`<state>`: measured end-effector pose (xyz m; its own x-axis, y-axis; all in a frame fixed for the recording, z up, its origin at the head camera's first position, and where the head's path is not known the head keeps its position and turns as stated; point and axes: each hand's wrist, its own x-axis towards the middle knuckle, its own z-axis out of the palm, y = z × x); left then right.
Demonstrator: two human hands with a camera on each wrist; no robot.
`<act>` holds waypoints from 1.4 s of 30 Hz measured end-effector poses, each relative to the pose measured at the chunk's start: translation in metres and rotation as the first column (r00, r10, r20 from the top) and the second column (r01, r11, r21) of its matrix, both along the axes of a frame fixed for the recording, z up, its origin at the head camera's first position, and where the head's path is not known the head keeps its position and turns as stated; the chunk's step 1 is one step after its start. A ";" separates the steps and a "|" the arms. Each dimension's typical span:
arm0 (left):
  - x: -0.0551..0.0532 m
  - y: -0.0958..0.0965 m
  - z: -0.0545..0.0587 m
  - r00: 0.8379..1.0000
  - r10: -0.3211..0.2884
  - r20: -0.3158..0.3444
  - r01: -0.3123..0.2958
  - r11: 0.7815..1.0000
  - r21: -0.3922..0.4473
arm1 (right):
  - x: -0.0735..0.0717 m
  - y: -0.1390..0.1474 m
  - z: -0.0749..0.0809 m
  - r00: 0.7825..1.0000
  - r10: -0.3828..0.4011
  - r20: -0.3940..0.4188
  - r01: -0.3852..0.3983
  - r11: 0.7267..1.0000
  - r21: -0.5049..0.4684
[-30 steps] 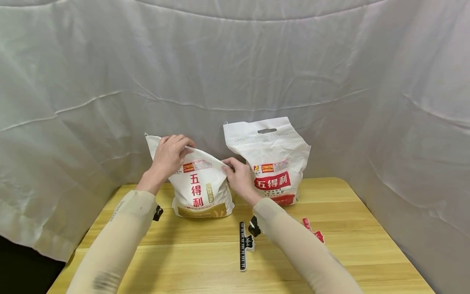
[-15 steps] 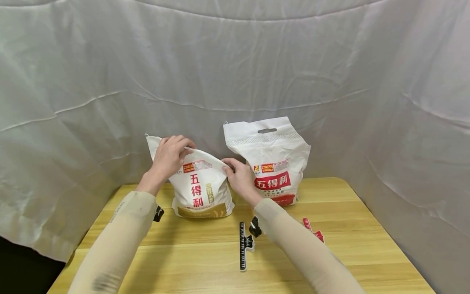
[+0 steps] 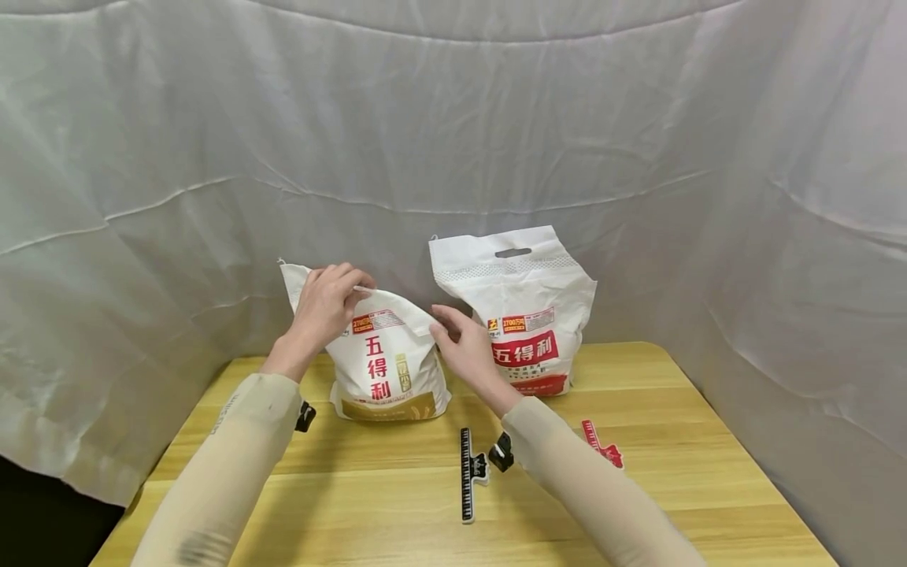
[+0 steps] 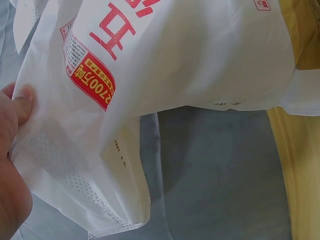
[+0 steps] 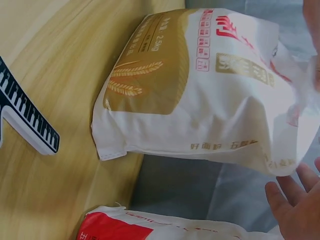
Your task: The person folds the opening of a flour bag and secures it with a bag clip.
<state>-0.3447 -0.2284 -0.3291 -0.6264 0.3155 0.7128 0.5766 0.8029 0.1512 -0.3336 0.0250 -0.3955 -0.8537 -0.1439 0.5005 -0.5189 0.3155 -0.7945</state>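
A white flour bag point(image 3: 425, 370) with red lettering and a gold band stands on the table, its top folded over. My left hand point(image 3: 327, 303) grips that fold from above near its left end; in the left wrist view the thumb point(image 4: 24, 102) presses the white fabric. At the fold's right corner is my right hand point(image 3: 469, 346), thumb and fingers spread with nothing between them. The right wrist view shows its fingertips right by the corner of the flour bag point(image 5: 225, 125). The left corner of the bag's top sticks up behind my left hand.
A second white flour bag point(image 3: 524, 295) with a red label and handle slot stands behind my right hand. A black piano-key clip point(image 3: 466, 484) lies in front on the wooden table point(image 3: 368, 504), a red one point(image 3: 602, 446) beyond my right forearm. Grey cloth point(image 3: 453, 118) hangs behind.
My right hand has loosened its pinch on the bag's right corner and drawn slightly right, fingers spread. The left hand keeps its grip on the fold.
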 end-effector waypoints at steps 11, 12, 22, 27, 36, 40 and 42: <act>0.000 -0.002 -0.002 1.000 0.013 -0.007 -0.013 1.000 0.010 | 0.021 0.015 0.003 0.998 0.056 0.022 -0.055 0.996 -0.069; 0.000 -0.002 -0.002 1.000 0.014 -0.010 -0.014 1.000 0.011 | 0.022 0.016 0.003 0.998 0.054 0.024 -0.052 0.997 -0.065; 0.001 -0.003 -0.002 0.999 0.007 -0.041 -0.006 1.000 0.020 | 0.040 0.033 0.001 0.998 0.057 0.009 -0.057 0.998 -0.042; 0.001 -0.003 -0.003 0.999 0.005 -0.043 -0.004 1.000 0.024 | 0.046 0.042 -0.005 0.996 0.084 0.022 -0.084 0.996 -0.014; 0.000 -0.001 -0.007 0.999 -0.003 -0.038 0.004 1.000 0.016 | 0.057 0.064 -0.025 0.995 0.086 0.054 -0.090 0.992 0.088; 0.000 -0.001 -0.007 0.999 -0.006 -0.034 0.006 1.000 0.014 | 0.060 0.075 -0.036 0.992 0.108 0.069 -0.117 0.985 0.130; 0.000 -0.001 -0.007 1.000 -0.002 -0.027 0.002 1.000 0.014 | 0.061 0.080 -0.042 0.991 0.114 0.073 -0.124 0.980 0.156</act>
<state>-0.3443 -0.2293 -0.3361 -0.6060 0.3068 0.7339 0.5821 0.7998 0.1463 -0.2724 0.1050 -0.4377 -0.8549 -0.3199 0.4085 -0.5107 0.3799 -0.7713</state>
